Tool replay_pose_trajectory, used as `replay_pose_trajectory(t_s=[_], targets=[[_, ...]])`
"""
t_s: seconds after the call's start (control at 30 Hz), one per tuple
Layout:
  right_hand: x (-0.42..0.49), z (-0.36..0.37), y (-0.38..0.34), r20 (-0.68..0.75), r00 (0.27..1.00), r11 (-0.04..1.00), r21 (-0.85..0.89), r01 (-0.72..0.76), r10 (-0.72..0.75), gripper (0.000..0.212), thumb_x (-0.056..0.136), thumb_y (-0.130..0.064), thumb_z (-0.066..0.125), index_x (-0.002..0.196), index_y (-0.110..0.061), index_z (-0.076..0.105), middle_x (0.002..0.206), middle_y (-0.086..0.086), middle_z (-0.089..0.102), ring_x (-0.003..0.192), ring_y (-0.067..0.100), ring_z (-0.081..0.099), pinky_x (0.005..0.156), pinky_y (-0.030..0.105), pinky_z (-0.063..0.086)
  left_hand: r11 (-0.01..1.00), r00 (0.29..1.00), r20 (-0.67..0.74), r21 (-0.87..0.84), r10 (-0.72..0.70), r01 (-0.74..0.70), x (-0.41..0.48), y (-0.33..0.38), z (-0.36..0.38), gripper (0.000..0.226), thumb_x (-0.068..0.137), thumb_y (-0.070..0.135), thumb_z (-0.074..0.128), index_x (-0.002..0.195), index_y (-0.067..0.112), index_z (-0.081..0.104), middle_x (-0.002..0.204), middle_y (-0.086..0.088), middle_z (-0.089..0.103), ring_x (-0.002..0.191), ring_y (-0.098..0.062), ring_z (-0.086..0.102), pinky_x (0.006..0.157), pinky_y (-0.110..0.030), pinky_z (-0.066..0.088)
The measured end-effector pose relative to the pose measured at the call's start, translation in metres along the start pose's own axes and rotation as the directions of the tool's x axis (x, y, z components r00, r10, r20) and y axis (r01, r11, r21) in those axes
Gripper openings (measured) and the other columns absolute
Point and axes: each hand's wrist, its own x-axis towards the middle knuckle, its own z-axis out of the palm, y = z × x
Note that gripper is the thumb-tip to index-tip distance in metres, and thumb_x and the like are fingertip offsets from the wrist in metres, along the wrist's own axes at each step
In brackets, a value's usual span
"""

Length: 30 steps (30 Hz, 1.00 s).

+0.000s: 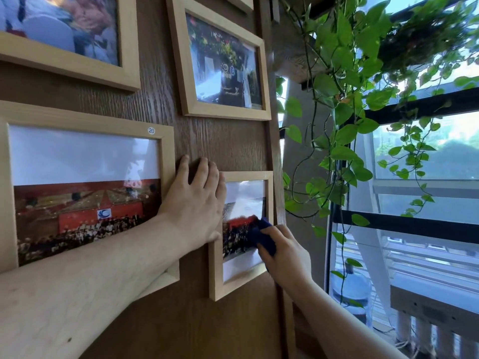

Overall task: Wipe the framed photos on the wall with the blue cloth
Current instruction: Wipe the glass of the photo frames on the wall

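Several light wooden framed photos hang on a dark wood wall. The small framed photo (241, 283) at lower right has the blue cloth (261, 235) pressed on its glass, near the right side. My right hand (285, 252) grips that cloth. My left hand (197, 203) lies flat with fingers spread over the small frame's upper left corner and the wall. Left of it hangs a large framed photo (85, 156) marked 20. Above are an upper right framed photo (223, 66) and an upper left framed photo (77, 35), cut off by the edge.
A trailing green plant (344, 120) hangs just right of the wall's edge, close to my right arm. Behind it is a window with dark bars (414, 224). A water bottle (352, 288) stands low by the window.
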Motion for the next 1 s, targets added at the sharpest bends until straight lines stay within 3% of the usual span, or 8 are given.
replay_pose_trajectory(t_s=[0.17,0.23,0.47,0.77,1.0], targets=[[-0.023,0.007,-0.019,0.103,0.942,0.948,0.043,0.317,-0.320,0.029,0.083,-0.044,0.057,0.111,-0.034,0.054,0.110,-0.013,0.054,0.074,0.010,0.058,0.051,0.027,0.049,1.000,1.000,0.005,-0.001,-0.012,0.012,0.000,0.002,-0.003,0.113,0.076,0.074,0.045,0.144,-0.004,-0.003,0.155,-0.029,0.005,0.143,-0.044,0.003,0.112,-0.067,0.005],[-0.026,0.008,-0.016,0.109,0.925,0.931,0.010,0.364,-0.363,0.028,0.083,-0.043,0.058,0.110,-0.033,0.054,0.109,-0.010,0.055,0.072,0.011,0.058,0.048,0.025,0.047,1.000,1.000,0.006,0.001,-0.012,0.012,0.000,0.002,-0.003,0.113,0.076,0.074,0.044,0.144,-0.003,-0.003,0.155,-0.029,0.005,0.143,-0.044,0.003,0.112,-0.067,0.005],[-0.025,0.002,0.020,0.107,0.992,0.985,-0.151,0.078,-0.062,0.025,0.082,-0.046,0.056,0.105,-0.037,0.055,0.104,-0.013,0.055,0.075,0.015,0.061,0.051,0.034,0.050,1.000,1.000,0.000,-0.001,-0.009,0.009,0.000,0.001,0.002,0.114,0.075,0.076,0.043,0.144,-0.003,-0.002,0.155,-0.030,0.004,0.143,-0.044,0.002,0.112,-0.067,0.006],[-0.043,0.002,-0.011,0.279,0.923,0.964,0.077,0.254,-0.265,0.036,0.080,-0.044,0.059,0.114,-0.039,0.053,0.112,-0.016,0.052,0.080,0.011,0.059,0.059,0.028,0.049,1.000,1.000,-0.016,-0.004,-0.022,0.022,-0.001,0.003,0.004,0.117,0.073,0.078,0.044,0.144,-0.003,-0.001,0.155,-0.030,0.007,0.143,-0.044,0.005,0.113,-0.066,0.006],[-0.034,-0.030,-0.026,0.220,0.940,0.965,0.043,0.258,-0.261,0.033,0.083,-0.046,0.058,0.113,-0.032,0.059,0.113,-0.015,0.055,0.080,0.011,0.061,0.063,0.034,0.053,1.000,1.000,0.014,-0.014,0.008,-0.007,-0.004,-0.001,-0.007,0.106,0.081,0.072,0.035,0.145,-0.004,-0.004,0.155,-0.031,-0.003,0.143,-0.046,0.000,0.113,-0.066,0.003]])
